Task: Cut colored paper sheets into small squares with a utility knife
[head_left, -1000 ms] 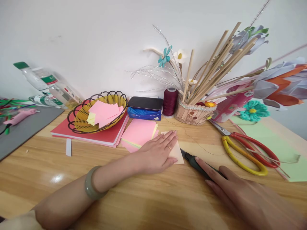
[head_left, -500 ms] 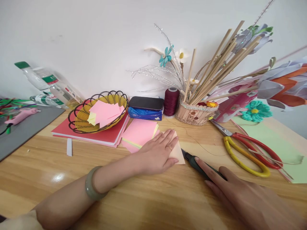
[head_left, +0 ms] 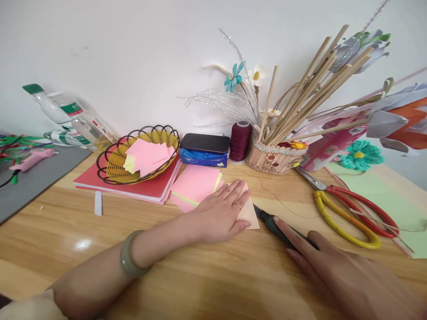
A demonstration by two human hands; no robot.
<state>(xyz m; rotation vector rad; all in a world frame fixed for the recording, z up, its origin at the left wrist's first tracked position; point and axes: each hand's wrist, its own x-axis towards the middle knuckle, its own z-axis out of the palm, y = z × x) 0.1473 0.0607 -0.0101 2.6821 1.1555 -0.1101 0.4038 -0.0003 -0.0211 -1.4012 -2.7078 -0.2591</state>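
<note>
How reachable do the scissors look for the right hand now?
Probably yes: the scissors lie just beyond the right hand, with nothing seen blocking the way, though the held cutter would likely need putting down.

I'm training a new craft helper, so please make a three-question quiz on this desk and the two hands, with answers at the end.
1. Multiple choice: the right hand holds: a) metal scissors with red and yellow handles; b) a dark green-handled utility knife; c) a maroon thread spool.
2. True or false: the left hand lies palm down on a pale peach sheet of paper.
3. Fill in: the yellow woven basket with a dark looped rim sits on a stack of paper whose top is coloured ____.

Key: 1 b; 2 true; 3 red.
</note>
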